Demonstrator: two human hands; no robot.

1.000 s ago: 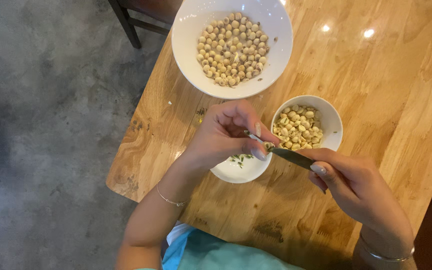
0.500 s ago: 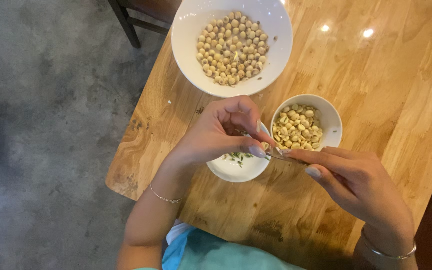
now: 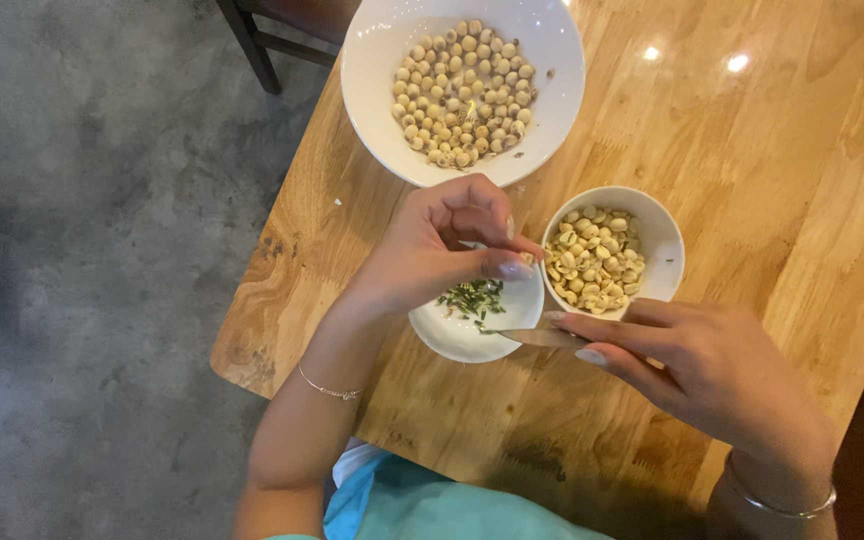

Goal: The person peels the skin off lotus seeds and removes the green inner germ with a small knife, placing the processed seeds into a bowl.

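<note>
Head view, near to far. Nearest, the right hand [image 3: 697,365] has its fingers closed around a small knife [image 3: 537,338], whose blade points left and lies over the near rim of the small white dish [image 3: 457,338]. That dish holds a scatter of green sprouts [image 3: 472,298]. Just beyond it, the left hand [image 3: 432,250] has thumb and fingertips pinched together on a single pale seed [image 3: 526,258], held above the gap between the dish and the medium bowl [image 3: 664,240] to its right, which is filled with split pale seeds. Farthest, at the table's far-left corner, stands the large white bowl [image 3: 372,90] of whole round seeds. All three vessels rest on the wooden table [image 3: 752,150]; grey floor lies to the left. Judged from this arrangement, the work goes well if the seed is gripped firmly at its sides, the blade tip is kept low and directed away from the fingertips, green cores fall only into the dish, and cleaned halves go only into the medium bowl.
</note>
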